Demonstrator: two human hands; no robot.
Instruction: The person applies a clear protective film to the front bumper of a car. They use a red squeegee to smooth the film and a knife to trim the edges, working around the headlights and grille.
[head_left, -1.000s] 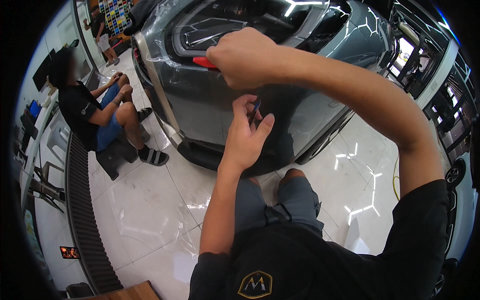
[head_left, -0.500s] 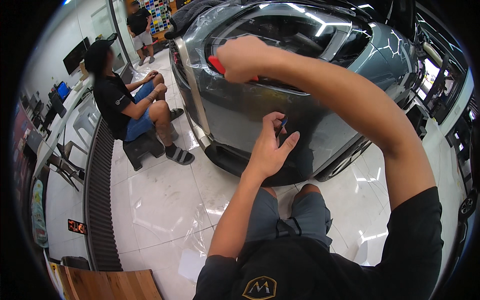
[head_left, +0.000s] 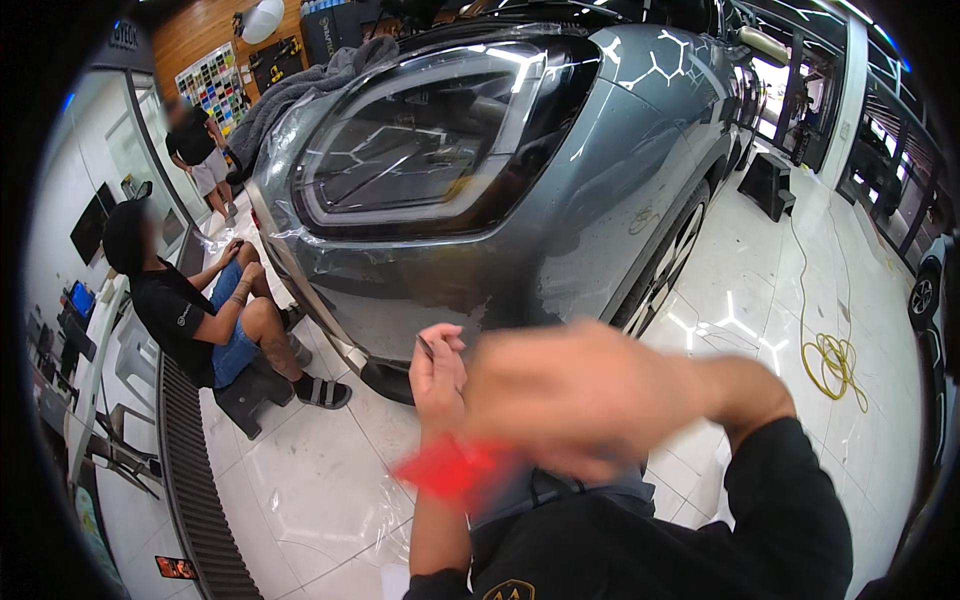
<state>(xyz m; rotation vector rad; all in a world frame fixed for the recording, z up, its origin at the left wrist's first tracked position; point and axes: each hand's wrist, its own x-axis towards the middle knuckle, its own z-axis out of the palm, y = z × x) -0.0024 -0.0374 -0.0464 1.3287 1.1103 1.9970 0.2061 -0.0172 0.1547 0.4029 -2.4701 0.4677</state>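
White tiled workshop floor [head_left: 275, 505] is occupied by a grey car [head_left: 650, 120], w/ wrinkled clear film [head_left: 275, 210] stuck beside its headlight [head_left: 410, 140]. Red flat tool [head_left: 455, 472], badly blurred, is held in R hand [head_left: 575, 395], well apart from the bumper [head_left: 400, 290]. Thin dark tool [head_left: 427, 348] is pinched in L hand [head_left: 437, 380], near the bumper; exact type can't be told. Co-worker [head_left: 185, 310] is seated at far L on a dk stool [head_left: 250, 402].

Beyond the right grip [head_left: 575, 400]: headlight [head_left: 400, 150] smooth, glossy; bumper [head_left: 390, 285] glossy; clear film [head_left: 280, 228] wrinkled, shiny; cloth [head_left: 312, 92] matt, rough.
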